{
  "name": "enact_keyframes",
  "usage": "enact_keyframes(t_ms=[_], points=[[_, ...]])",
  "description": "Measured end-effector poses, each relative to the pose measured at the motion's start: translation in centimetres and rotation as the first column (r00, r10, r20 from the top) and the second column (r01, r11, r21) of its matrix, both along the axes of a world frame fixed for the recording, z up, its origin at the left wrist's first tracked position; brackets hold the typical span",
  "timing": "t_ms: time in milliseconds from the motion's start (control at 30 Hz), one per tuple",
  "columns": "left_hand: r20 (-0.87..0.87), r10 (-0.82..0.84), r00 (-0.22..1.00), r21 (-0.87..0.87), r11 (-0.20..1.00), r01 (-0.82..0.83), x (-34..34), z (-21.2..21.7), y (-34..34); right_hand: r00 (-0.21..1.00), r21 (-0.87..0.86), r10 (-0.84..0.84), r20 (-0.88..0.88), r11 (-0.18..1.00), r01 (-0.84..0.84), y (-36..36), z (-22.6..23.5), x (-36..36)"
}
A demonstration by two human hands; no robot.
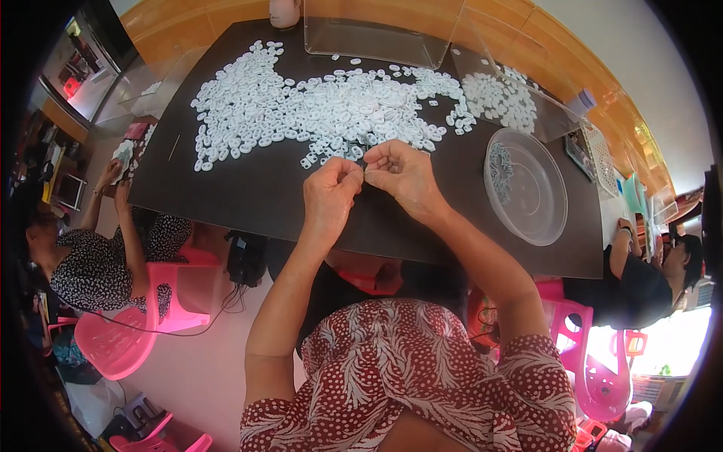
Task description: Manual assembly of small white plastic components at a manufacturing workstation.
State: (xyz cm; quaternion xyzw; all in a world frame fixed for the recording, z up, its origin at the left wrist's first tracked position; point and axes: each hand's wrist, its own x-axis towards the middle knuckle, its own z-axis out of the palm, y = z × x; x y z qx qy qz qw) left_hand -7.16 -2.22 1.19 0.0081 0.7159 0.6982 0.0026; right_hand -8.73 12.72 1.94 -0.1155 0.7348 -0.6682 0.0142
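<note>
Both hands up over the near edge of the dark table (248,188), knuckle to knuckle. Left hand (329,192) curled, fingers (348,175) pinched together; right hand (401,175) curled the same way, fingertips meeting the left's at the middle. Something tiny apparently nipped between them, too small to make out. Just beyond the hands, a wide heap of small white rings (316,109) spread across the table top, nearest pieces almost touching the knuckles. Right of the hands, a round clear plastic bowl (542,203) with a few of the same pieces against its far wall. Further back, clear plastic boxes (376,38), one to the right holding more white pieces (501,98). Off to the left, another person (90,256) seated on a pink chair (124,339), hands busy at the table corner. At the right edge, a third person in black (633,290).
</note>
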Motion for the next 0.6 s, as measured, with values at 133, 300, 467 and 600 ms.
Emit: enact_keyframes(t_ms=[133, 300, 467, 600], points=[[-0.011, 0.014, 1.0, 0.001, 1.0, -0.014, -0.1, -0.3, -0.1, 0.997, 0.087, 0.0, -0.074, 0.996, 0.007, -0.2, 0.1, 0.2], [-0.065, 0.051, 0.997, -0.169, 0.984, -0.061, -0.5, -0.6, 0.1, 0.996, 0.214, 0.017, -0.087, 0.977, 0.002, 0.0, 0.4, 0.4], [-0.221, 0.053, 0.974, -0.32, 0.939, -0.124, -0.9, -0.9, 0.5, 0.995, 0.258, -0.005, -0.096, 0.966, 0.03, 0.2, 0.1, 0.1], [-0.209, 0.047, 0.977, -0.327, 0.938, -0.115, -1.2, -1.0, 0.3, 0.994, 0.243, -0.007, -0.105, 0.97, 0.033, 0.3, -0.2, 0.0]])
